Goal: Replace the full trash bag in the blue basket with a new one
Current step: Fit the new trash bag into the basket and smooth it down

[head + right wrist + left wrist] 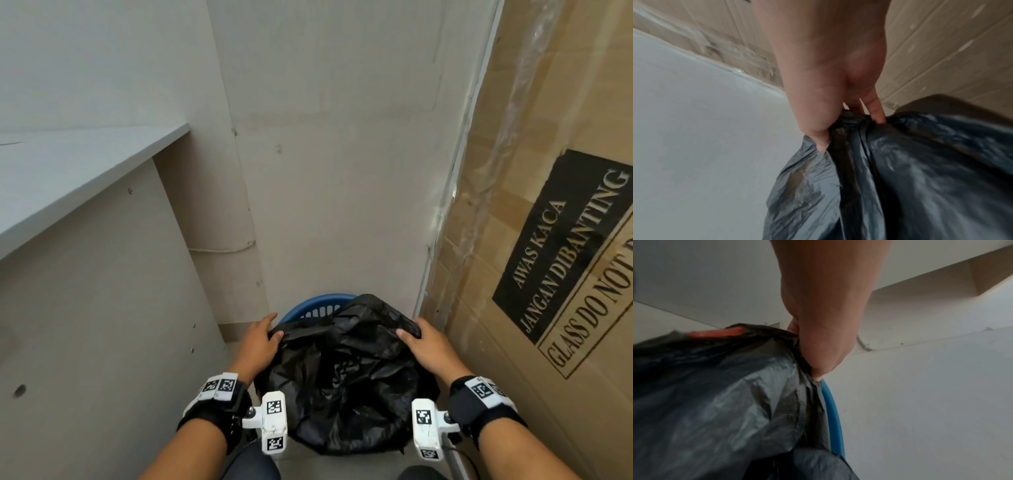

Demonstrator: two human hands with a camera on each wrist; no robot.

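both hands (left hand, right hand) grip black trash bag edges.

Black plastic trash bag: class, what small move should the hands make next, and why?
Probably lift straight up: the left hand and right hand each grip an edge of the black plastic trash bag, which sits in the blue plastic basket.

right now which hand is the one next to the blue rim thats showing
The left hand. It grips the black trash bag at its left edge, right by the exposed rim of the blue basket. The right hand grips the opposite edge, beside the cardboard box.
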